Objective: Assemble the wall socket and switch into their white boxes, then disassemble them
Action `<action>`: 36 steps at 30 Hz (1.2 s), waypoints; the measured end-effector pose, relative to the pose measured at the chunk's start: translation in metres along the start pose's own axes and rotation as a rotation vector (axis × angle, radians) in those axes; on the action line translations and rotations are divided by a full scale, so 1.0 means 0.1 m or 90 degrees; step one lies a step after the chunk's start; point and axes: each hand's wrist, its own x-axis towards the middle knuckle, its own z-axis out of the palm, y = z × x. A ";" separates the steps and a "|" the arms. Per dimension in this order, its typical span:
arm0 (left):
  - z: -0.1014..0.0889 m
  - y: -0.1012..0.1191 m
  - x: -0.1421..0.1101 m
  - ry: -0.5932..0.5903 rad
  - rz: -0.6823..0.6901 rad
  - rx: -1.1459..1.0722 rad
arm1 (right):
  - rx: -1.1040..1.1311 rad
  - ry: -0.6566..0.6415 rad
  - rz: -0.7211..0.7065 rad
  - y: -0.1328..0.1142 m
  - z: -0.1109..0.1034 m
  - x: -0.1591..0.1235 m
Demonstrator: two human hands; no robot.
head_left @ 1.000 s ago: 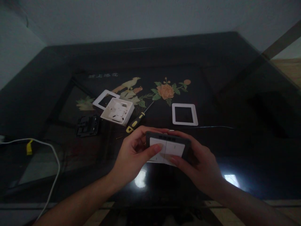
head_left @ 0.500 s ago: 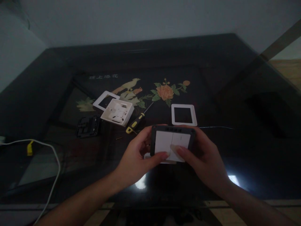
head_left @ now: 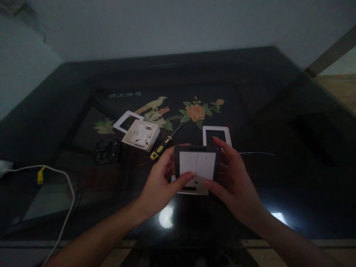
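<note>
Screwdriver (head_left: 162, 147), black module (head_left: 107, 151) on dark table (head_left: 280, 111)

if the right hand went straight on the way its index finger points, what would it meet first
Likely the white frame lying on the table: the index fingertip of the right hand overlaps it in view. Height is unclear, so it might pass above.

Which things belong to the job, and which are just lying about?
Likely the job's: panel, between left hand and right hand; white piece below it; white box; left white frame; right white frame; screwdriver; black part.

Apparently lying about: white cable; yellow tag.
</note>
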 end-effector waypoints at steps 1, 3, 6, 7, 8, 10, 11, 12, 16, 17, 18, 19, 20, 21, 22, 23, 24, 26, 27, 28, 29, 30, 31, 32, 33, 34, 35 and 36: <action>-0.01 -0.01 0.01 0.010 0.010 -0.003 | -0.048 0.014 -0.028 0.02 -0.01 0.00; -0.02 -0.01 0.02 0.026 0.011 -0.015 | -0.162 0.026 -0.097 0.06 -0.03 0.01; -0.03 -0.01 0.04 0.017 -0.017 -0.033 | -0.321 -0.004 -0.205 0.08 -0.06 0.03; -0.03 -0.01 0.05 0.005 -0.023 -0.037 | -0.359 -0.013 -0.229 0.07 -0.07 0.04; -0.03 -0.01 0.05 -0.008 -0.028 -0.038 | -0.386 -0.021 -0.246 0.07 -0.07 0.05; -0.03 -0.01 0.05 -0.029 -0.033 -0.030 | -0.417 -0.030 -0.258 0.07 -0.09 0.07; -0.04 -0.01 0.05 -0.036 -0.033 -0.023 | -0.426 -0.034 -0.260 0.07 -0.09 0.07; -0.04 -0.01 0.04 -0.042 -0.034 -0.017 | -0.434 -0.038 -0.262 0.08 -0.11 0.08; -0.08 0.00 0.03 -0.066 -0.023 -0.018 | -0.457 -0.043 -0.258 0.12 -0.16 0.14; -0.08 0.00 0.03 -0.080 -0.015 -0.022 | -0.464 -0.054 -0.254 0.13 -0.18 0.16; -0.09 0.01 0.03 -0.095 -0.004 -0.025 | -0.474 -0.070 -0.250 0.13 -0.20 0.17; -0.09 0.02 0.03 -0.111 0.009 -0.025 | -0.486 -0.089 -0.249 0.14 -0.21 0.18; -0.08 0.03 0.03 -0.129 0.023 -0.024 | -0.496 -0.104 -0.248 0.14 -0.23 0.19; -0.08 0.04 0.03 -0.144 0.037 -0.020 | -0.502 -0.114 -0.245 0.13 -0.25 0.20; -0.08 0.05 0.03 -0.156 0.050 -0.014 | -0.502 -0.115 -0.239 0.12 -0.26 0.20; -0.08 0.06 0.03 -0.161 0.059 -0.005 | -0.497 -0.107 -0.228 0.12 -0.29 0.21; -0.09 0.07 0.04 -0.158 0.066 0.011 | -0.489 -0.097 -0.215 0.11 -0.31 0.23; -0.13 0.08 0.07 -0.125 0.078 0.082 | -0.465 -0.065 -0.181 0.11 -0.39 0.28; -0.15 0.07 0.08 -0.098 0.091 0.145 | -0.455 -0.046 -0.163 0.12 -0.44 0.33; -0.18 0.06 0.10 -0.074 0.108 0.225 | -0.443 -0.023 -0.144 0.15 -0.50 0.38; -0.21 0.04 0.11 -0.058 0.127 0.314 | -0.439 -0.002 -0.128 0.19 -0.56 0.45; -0.24 0.01 0.11 -0.056 0.143 0.404 | -0.438 0.013 -0.120 0.24 -0.62 0.51; -0.25 -0.02 0.11 -0.069 0.149 0.479 | -0.438 0.028 -0.113 0.30 -0.66 0.57; -0.26 -0.06 0.10 -0.093 0.144 0.534 | -0.438 0.042 -0.107 0.37 -0.70 0.63; -0.26 -0.10 0.09 -0.122 0.133 0.569 | -0.437 0.054 -0.102 0.43 -0.73 0.69; -0.26 -0.14 0.08 -0.142 0.125 0.583 | -0.436 0.064 -0.099 0.50 -0.74 0.74; -0.25 -0.17 0.07 -0.155 0.119 0.589 | -0.435 0.072 -0.097 0.56 -0.74 0.78; -0.24 -0.19 0.06 -0.165 0.116 0.589 | -0.434 0.079 -0.097 0.62 -0.72 0.81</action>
